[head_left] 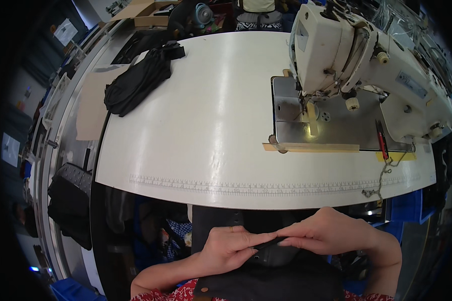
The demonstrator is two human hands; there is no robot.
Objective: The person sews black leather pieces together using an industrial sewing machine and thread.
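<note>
Low in the head view, just in front of the table edge, my left hand [226, 249] and my right hand [328, 233] meet over my lap. Their fingers and thumbs pinch the edge of a small piece of black fabric [270, 244] from both sides. Much of that piece is hidden by the fingers, and it blends into the dark cloth [281, 278] behind and below it, so its full shape cannot be made out. A ring shows on my left hand.
A white sewing machine [331, 50] stands at the right on the white table [201, 125]. Red-handled tweezers [382, 140] lie on its metal plate. A black fabric bag [140, 83] lies at the far left. A printed ruler [246, 189] runs along the near edge.
</note>
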